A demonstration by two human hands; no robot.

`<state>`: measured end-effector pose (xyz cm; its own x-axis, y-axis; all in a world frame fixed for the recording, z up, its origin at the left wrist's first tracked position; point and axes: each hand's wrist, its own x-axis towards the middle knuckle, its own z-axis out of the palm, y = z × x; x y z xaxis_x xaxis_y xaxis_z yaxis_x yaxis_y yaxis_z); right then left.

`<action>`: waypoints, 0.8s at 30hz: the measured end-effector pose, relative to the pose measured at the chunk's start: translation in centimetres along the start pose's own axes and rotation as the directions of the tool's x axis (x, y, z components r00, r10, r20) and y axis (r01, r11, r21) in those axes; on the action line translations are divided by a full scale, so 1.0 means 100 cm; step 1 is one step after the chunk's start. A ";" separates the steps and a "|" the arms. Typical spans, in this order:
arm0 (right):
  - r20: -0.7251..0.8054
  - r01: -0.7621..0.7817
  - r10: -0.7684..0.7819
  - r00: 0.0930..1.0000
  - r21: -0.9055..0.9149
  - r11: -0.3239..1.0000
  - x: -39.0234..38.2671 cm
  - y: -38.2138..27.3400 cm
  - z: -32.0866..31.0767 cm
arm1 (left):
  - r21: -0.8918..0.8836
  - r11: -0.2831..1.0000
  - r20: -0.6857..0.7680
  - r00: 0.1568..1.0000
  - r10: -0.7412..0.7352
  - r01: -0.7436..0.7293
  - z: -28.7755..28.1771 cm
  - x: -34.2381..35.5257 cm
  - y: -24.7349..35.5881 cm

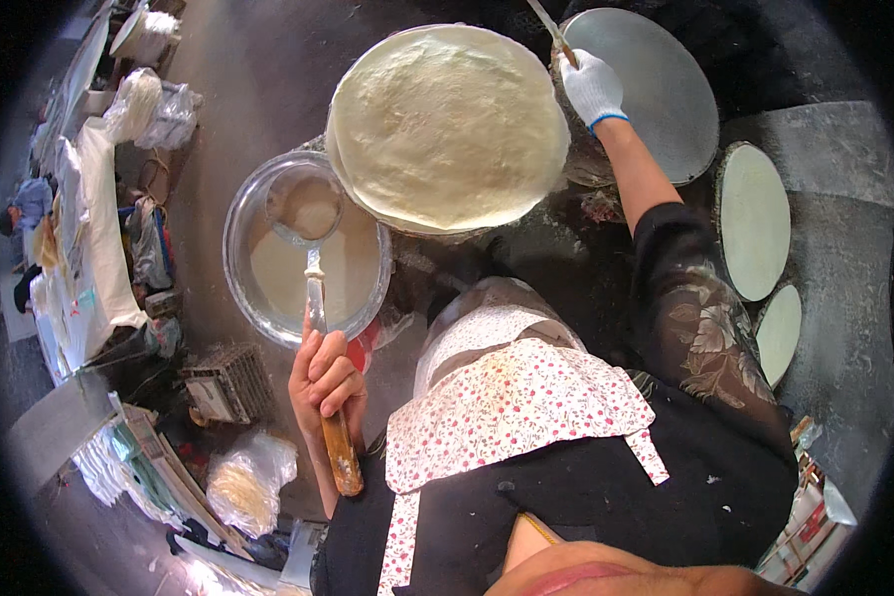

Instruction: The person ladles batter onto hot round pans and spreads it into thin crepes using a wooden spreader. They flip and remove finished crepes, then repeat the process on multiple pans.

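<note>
My bare left hand [328, 377] is closed around the wooden handle of a metal ladle [306, 211]. The ladle's bowl is over a clear-rimmed basin [236, 248] of pale, creamy batter [273, 268], with some of the same liquid in the bowl. My right hand [594, 87], in a white glove with a blue cuff, grips a long thin-bladed tool [544, 20] with a wooden handle. That hand is above the left edge of a round grey griddle [670, 89]. Between my hands lies a broad, pale, thin round flatbread [447, 124], with other edges showing beneath it.
Two pale round discs [755, 223] stand to the right of the griddle. On the left are a plastic crate [230, 385], a clear bag of pale stuff [253, 482] and a cloth-covered table [104, 228]. A floral apron [517, 407] covers my lap.
</note>
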<state>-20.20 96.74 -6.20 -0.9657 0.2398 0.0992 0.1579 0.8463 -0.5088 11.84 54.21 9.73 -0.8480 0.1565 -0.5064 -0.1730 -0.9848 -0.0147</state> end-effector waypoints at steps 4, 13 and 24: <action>0.065 0.096 -0.092 0.994 -0.074 0.993 0.014 -0.002 0.035 | -0.021 1.000 0.033 0.999 -0.020 0.020 0.002 0.009 -0.010; 0.227 -0.128 0.072 0.971 0.246 0.961 0.034 0.024 0.047 | -0.028 1.000 0.035 0.999 0.009 -0.008 0.010 0.018 -0.023; 0.116 -0.067 -0.034 0.993 0.763 0.643 -0.052 -0.039 -0.053 | 0.029 0.998 -0.003 0.999 -0.048 0.048 -0.001 0.001 0.036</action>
<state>-14.70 94.68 -0.21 -0.9879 0.1540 0.0165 0.0093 0.1654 -0.9862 11.22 50.68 9.51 -0.8372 0.2030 -0.5079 -0.2277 -0.9736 -0.0139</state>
